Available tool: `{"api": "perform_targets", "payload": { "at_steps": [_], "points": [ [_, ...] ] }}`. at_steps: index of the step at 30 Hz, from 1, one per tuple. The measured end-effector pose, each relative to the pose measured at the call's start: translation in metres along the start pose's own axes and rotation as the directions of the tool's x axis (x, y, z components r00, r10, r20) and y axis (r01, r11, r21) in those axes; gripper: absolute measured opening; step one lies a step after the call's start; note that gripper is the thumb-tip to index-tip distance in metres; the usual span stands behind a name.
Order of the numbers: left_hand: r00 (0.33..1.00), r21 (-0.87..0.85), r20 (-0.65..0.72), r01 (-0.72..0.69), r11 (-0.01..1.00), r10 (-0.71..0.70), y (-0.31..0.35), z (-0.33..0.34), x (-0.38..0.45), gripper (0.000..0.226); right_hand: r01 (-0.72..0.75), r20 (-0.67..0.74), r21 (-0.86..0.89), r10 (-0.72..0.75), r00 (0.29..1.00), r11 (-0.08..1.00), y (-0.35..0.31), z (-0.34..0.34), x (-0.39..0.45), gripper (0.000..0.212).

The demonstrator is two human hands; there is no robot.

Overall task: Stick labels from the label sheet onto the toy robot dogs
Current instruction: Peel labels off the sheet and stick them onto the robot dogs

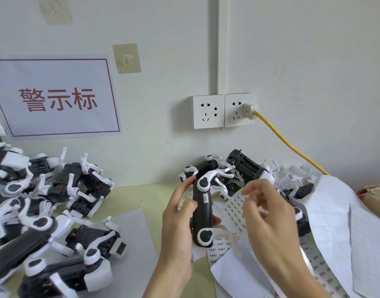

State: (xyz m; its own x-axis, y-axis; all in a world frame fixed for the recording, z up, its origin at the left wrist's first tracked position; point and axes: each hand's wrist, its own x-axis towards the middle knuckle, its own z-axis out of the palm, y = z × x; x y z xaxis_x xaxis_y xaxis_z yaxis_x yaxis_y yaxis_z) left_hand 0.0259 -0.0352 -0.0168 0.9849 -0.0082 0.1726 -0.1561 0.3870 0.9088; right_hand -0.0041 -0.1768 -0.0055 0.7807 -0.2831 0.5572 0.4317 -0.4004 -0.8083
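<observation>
— Dog [202,214] in the left hand [180,224], belly side turned up toward the person; see why it's held like that?

— So the flat black panel faces the other hand, I'd say. The left fingers and thumb are curled round the body, gripping it upright above the table [146,190], with the white legs sticking out top and bottom.

— There's already a small label [206,198] on it, near the upper leg joint. Black print on white, but too small for me to read.

— And the right hand [268,220]?

— Hovering just beside the dog, over the label sheet [236,211]. Its fingers are curled toward the thumb as if pinching something, though they're blurred; whether a label is between them, I cannot tell.

— The sheet lies right under that hand, propped on the spent backing paper [339,211], so each label is a short reach away. Rows of tiny printed labels, some Chinese characters, nothing legible from here.

— The pile on the left [55,211] and the heap behind [245,168] look sorted on purpose: one side done, one waiting, I'd guess, but which is which I can't say.

— The sign on the wall [58,100] reads 警示标 in red. A yellow cable [292,147] runs from a plug in the socket [239,109].
</observation>
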Motion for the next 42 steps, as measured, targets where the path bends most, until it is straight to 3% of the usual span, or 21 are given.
{"api": "perform_targets", "payload": {
  "at_steps": [4,9,11,14,19,23,27,30,32,35,39,42],
  "points": [
    [1.000,-0.010,-0.002,-0.002,1.000,0.002,-0.002,0.002,-0.002,0.043,-0.132,0.057,0.124,0.125,0.990,0.984,0.000,-0.005,0.004,0.026],
    [0.994,-0.070,-0.103,0.039,0.997,-0.046,-0.003,0.002,-0.002,0.035,-0.256,0.384,0.143,0.185,0.905,0.956,0.000,0.000,0.002,0.020],
    [0.991,-0.052,-0.129,0.033,0.998,-0.039,-0.002,0.002,-0.001,0.041,-0.265,0.426,0.104,0.197,0.883,0.959,0.002,0.004,-0.002,0.023],
    [0.988,0.027,-0.151,0.022,0.999,-0.017,-0.001,0.001,-0.002,0.046,-0.233,0.395,0.021,0.206,0.895,0.972,0.003,0.008,-0.004,0.025],
    [1.000,0.082,-0.006,-0.015,0.997,0.016,-0.001,0.002,-0.003,0.033,-0.345,0.325,0.180,0.275,0.905,0.921,0.003,0.012,-0.002,0.040],
    [0.995,0.035,0.103,-0.012,0.999,0.008,0.000,0.005,-0.003,0.055,-0.330,0.259,0.276,0.261,0.930,0.903,0.004,0.010,0.000,0.055],
    [0.999,-0.077,-0.038,-0.034,0.996,0.031,0.001,0.005,-0.001,0.051,-0.293,0.243,0.327,0.219,0.945,0.899,0.006,0.011,-0.001,0.047],
    [0.990,-0.181,-0.138,-0.033,0.983,0.008,0.001,0.005,0.002,0.039,-0.272,0.293,0.348,0.172,0.940,0.897,0.001,0.011,0.000,0.021],
    [0.980,-0.218,-0.197,-0.018,0.976,-0.026,0.001,0.003,0.005,0.035,-0.292,0.268,0.363,0.202,0.942,0.885,0.001,0.010,0.001,0.024],
    [0.972,-0.251,-0.212,0.045,0.967,-0.100,0.003,0.000,0.005,0.041,-0.328,0.113,0.395,0.309,0.944,0.858,0.008,0.004,0.006,0.035],
    [0.963,-0.287,-0.197,0.121,0.950,-0.183,0.009,-0.002,0.003,0.039,-0.283,-0.077,0.405,0.341,0.937,0.869,0.015,-0.006,0.012,0.029],
    [0.961,-0.290,-0.169,0.163,0.943,-0.218,0.010,-0.002,0.002,0.037,-0.214,-0.029,0.413,0.247,0.968,0.885,0.014,-0.012,0.013,0.014]
  ]
}}
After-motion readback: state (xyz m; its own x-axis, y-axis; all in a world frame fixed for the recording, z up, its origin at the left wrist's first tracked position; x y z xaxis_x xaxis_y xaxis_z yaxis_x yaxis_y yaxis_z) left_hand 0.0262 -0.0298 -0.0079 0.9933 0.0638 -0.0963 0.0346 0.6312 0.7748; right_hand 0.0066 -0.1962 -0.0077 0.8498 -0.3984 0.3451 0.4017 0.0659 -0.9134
